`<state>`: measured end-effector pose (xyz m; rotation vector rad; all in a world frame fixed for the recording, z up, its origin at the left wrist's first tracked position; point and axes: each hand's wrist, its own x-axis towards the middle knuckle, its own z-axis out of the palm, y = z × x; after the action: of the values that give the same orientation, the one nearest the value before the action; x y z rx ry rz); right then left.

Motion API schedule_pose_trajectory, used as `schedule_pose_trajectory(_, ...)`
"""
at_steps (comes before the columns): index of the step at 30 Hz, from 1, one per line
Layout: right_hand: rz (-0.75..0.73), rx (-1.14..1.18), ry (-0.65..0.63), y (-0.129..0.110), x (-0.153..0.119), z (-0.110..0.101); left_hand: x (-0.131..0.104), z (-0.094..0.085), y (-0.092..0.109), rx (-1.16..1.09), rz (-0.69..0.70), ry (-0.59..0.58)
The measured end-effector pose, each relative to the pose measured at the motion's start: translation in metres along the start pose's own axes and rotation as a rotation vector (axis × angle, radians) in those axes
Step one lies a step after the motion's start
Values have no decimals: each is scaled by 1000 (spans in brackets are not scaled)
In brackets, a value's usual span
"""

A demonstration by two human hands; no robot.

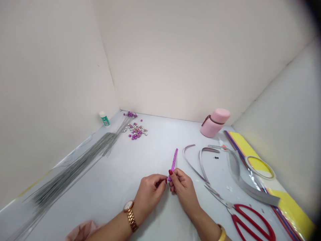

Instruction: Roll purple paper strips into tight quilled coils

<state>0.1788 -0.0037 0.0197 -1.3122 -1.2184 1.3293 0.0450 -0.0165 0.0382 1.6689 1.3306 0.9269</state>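
Observation:
A narrow purple strip with dark dots [174,160] rises from between the fingers of my right hand [182,187], which pinches its lower end near the table's middle. There the purple paper looks folded or bunched. My left hand [152,189] is closed in a pinch, its fingertips at the left side of that folded end, touching or nearly touching it. Whatever lies between the left fingertips is too small to make out. Small purple, white and pink folded pieces [137,131] form a pile farther back, to the left.
Thin grey wires [82,162] stretch along the left. A glue stick [104,118] stands back left, a pink flask [215,123] back right. Red-handled scissors [247,217], curled strips [203,164], a tape roll [260,167] and yellow sheets [288,204] lie right.

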Motion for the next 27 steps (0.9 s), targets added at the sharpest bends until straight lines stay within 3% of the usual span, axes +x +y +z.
schedule_pose_trajectory(20, -7, -14, -43, 1, 0, -2, 2, -4, -3, 116, 96, -17)
schedule_pose_trajectory(22, 0, 4, -58, 0, 0, -1, 2, -3, -3, 56, 50, -13)
schedule_pose_trajectory(27, 41, 74, -63, 0, 2, -1, 7, -1, -5, -404, -290, -67)
